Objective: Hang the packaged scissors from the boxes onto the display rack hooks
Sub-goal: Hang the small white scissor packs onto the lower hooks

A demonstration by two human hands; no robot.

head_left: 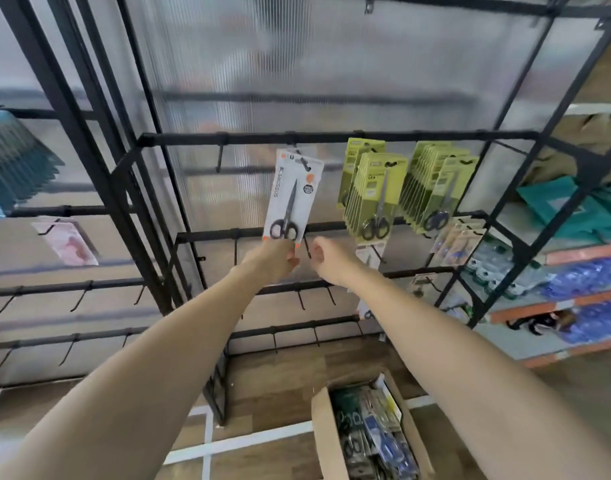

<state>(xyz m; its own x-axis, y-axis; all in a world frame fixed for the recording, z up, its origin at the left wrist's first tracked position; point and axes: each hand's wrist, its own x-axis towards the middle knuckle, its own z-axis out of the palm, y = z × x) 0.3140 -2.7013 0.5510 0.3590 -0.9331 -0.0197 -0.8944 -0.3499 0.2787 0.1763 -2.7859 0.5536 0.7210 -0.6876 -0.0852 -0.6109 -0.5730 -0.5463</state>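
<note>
A white and orange scissors pack (290,199) hangs tilted at a hook (302,160) on the black rack's upper bar (331,136). My left hand (276,259) pinches the pack's bottom edge. Just to its right, my right hand (326,259) hovers with loosely curled fingers and holds nothing. Two rows of green scissors packs (376,192) (439,188) hang on hooks farther right. An open cardboard box (323,431) with several more packaged scissors stands on the floor at the lower right.
Bare black hooks (302,299) line the lower bars. Smaller packs (453,242) hang at the right. A pink pack (67,242) hangs on the left rack. Shelves (574,254) with blue and teal goods stand at the far right.
</note>
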